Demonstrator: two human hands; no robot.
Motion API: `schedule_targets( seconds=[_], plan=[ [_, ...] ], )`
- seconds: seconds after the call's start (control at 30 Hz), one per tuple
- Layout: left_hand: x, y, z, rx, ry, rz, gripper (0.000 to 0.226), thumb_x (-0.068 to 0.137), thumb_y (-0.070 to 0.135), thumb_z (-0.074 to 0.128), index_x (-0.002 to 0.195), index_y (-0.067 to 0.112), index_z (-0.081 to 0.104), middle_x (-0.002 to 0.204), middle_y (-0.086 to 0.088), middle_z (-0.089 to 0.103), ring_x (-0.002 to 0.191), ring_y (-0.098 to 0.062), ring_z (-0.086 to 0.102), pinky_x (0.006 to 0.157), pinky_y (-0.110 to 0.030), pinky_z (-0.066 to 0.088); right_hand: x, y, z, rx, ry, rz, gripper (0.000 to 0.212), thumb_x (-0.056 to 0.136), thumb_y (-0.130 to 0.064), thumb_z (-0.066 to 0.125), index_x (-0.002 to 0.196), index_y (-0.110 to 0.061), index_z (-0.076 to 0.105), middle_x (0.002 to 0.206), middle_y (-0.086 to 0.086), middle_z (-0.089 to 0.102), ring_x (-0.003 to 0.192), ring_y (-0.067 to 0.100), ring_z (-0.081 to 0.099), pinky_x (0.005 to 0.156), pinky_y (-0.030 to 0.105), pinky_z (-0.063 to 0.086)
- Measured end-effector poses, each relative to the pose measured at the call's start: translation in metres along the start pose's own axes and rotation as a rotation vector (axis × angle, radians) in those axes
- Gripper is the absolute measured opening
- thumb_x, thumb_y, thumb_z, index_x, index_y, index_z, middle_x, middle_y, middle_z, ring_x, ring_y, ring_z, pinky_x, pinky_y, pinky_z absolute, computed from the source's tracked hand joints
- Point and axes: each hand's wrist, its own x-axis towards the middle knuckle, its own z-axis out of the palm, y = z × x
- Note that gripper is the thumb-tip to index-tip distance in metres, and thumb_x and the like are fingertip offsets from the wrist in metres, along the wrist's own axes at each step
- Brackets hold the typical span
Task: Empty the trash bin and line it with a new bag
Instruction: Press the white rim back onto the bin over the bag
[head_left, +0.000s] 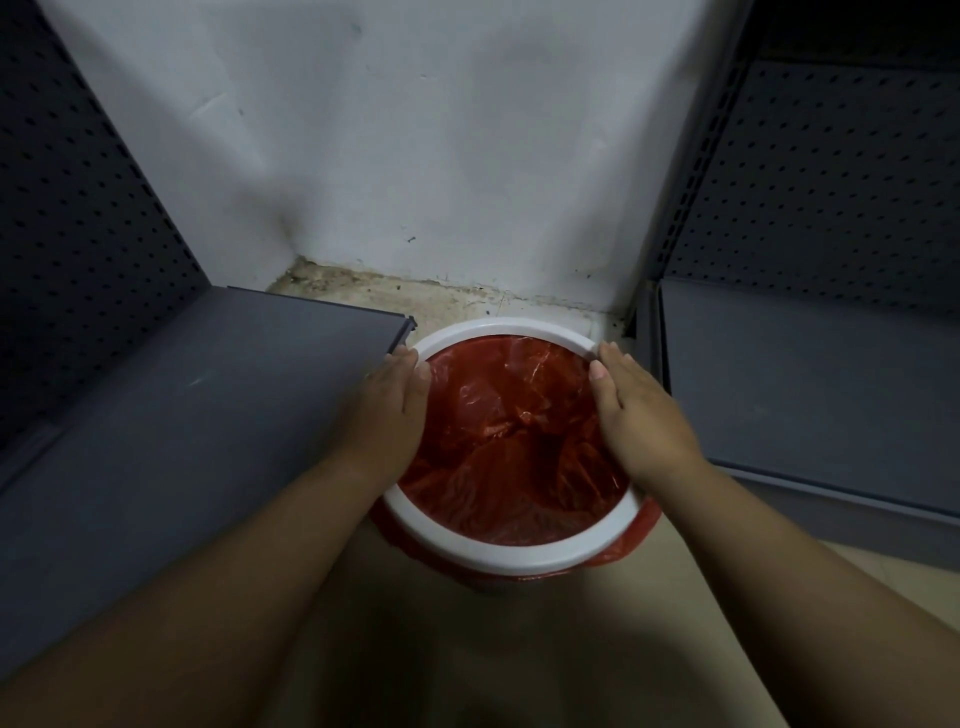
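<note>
A round trash bin with a white rim ring (511, 555) stands on the floor in a corner. A red plastic bag (514, 441) lines its inside, and the bag's edge hangs out under the ring at the front. My left hand (395, 415) lies flat on the ring's left side, fingers together, thumb over the inner edge. My right hand (641, 415) lies flat on the ring's right side in the same way. Neither hand is closed around anything. The bin's body is mostly hidden beneath the ring.
A grey metal shelf (208, 415) reaches close to the bin's left side, and another grey shelf (810, 395) stands to its right, both with perforated back panels. A white wall (415, 156) is behind, with a dirty floor strip (415, 296) at its base.
</note>
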Motion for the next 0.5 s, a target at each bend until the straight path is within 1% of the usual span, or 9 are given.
schedule_targets(
  seconds=[0.07,0.27,0.43,0.5],
  plan=[
    [0.001,0.001,0.0,0.008,-0.001,0.006,0.051,0.1,0.038,0.019,0.147,0.019,0.03,0.157,0.0,0.026,0.146,-0.015,0.018,0.119,-0.034,0.014,0.0,-0.001,-0.001,-0.007,0.002,0.001,0.045,0.103,-0.035,0.021,0.136,-0.012,0.042,0.142,0.007,0.046,0.132,0.02,0.038,0.103,0.031,0.032],
    [0.004,0.002,0.0,0.043,-0.023,0.001,0.053,0.1,0.04,0.017,0.147,0.02,0.029,0.158,0.002,0.023,0.147,-0.013,0.016,0.117,-0.032,0.013,0.002,-0.003,-0.002,-0.022,-0.006,0.004,0.045,0.102,-0.036,0.022,0.137,-0.014,0.04,0.144,0.006,0.045,0.133,0.02,0.038,0.105,0.032,0.032],
    [0.006,-0.002,0.008,0.043,-0.03,0.01,0.051,0.101,0.037,0.02,0.146,0.017,0.032,0.156,-0.002,0.028,0.146,-0.016,0.019,0.117,-0.032,0.014,0.005,-0.001,0.001,-0.03,-0.027,0.044,0.045,0.102,-0.038,0.023,0.136,-0.015,0.04,0.14,0.008,0.048,0.127,0.024,0.045,0.099,0.036,0.038],
    [0.007,-0.004,0.01,0.034,-0.025,0.007,0.051,0.101,0.037,0.02,0.146,0.017,0.032,0.156,-0.002,0.028,0.146,-0.016,0.018,0.118,-0.032,0.014,0.005,0.002,0.005,-0.03,-0.019,0.039,0.045,0.101,-0.039,0.023,0.137,-0.016,0.038,0.141,0.007,0.048,0.128,0.023,0.044,0.1,0.036,0.038]
  ],
)
